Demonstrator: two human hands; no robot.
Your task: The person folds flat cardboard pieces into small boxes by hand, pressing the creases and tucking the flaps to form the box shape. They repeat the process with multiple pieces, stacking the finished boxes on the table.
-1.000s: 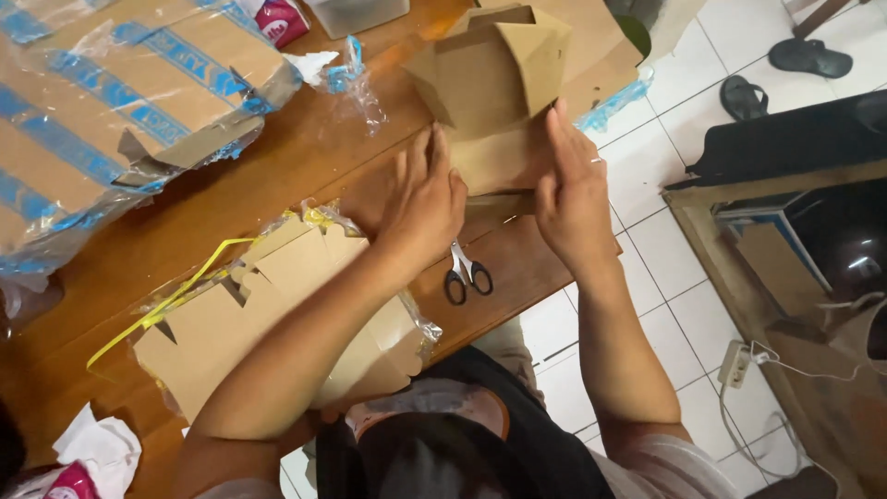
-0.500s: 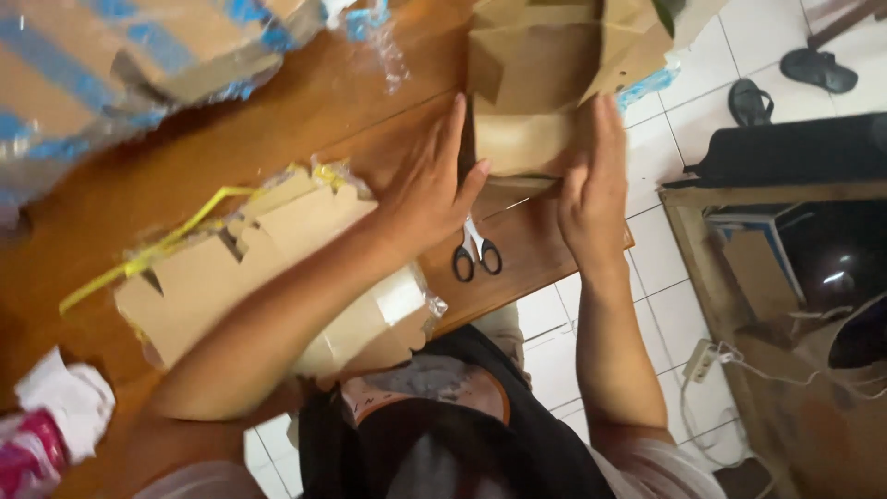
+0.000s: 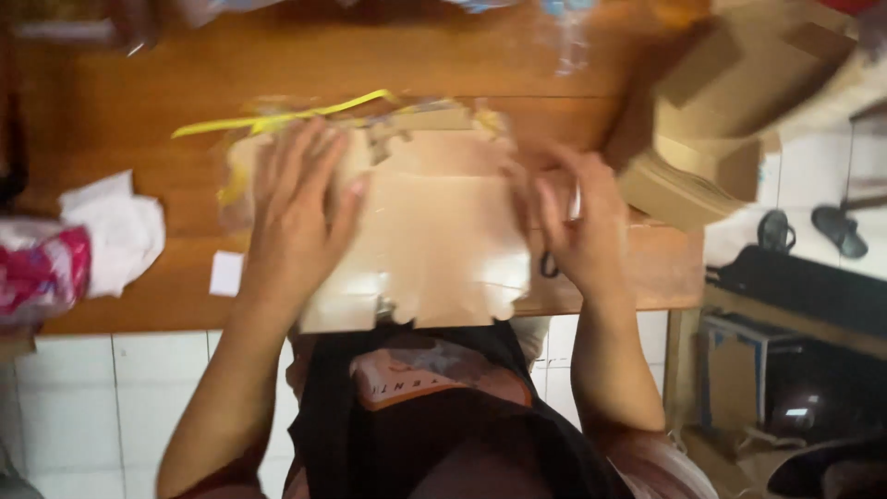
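Observation:
A stack of flat brown cardboard blanks (image 3: 443, 231) lies in torn clear wrap at the near edge of the wooden table (image 3: 166, 111). My left hand (image 3: 300, 212) lies flat on its left part, fingers spread. At the stack's right edge is my right hand (image 3: 573, 226), with its fingers over the cardboard. It is blurred, so its grip is unclear. Black scissors (image 3: 550, 268) peek out from under the right hand. A yellow strap (image 3: 277, 115) runs along the stack's far edge.
Folded brown boxes (image 3: 721, 120) are piled at the table's right end. At the left lie a white cloth (image 3: 115, 231), a pink packet (image 3: 37, 273) and a small white slip (image 3: 224, 273). Sandals (image 3: 813, 231) and dark bags (image 3: 804, 286) sit on the tiled floor to the right.
Both hands have left the folded box at the right and come onto the flat cardboard stack. The view has swung left, so the stack now sits in the middle.

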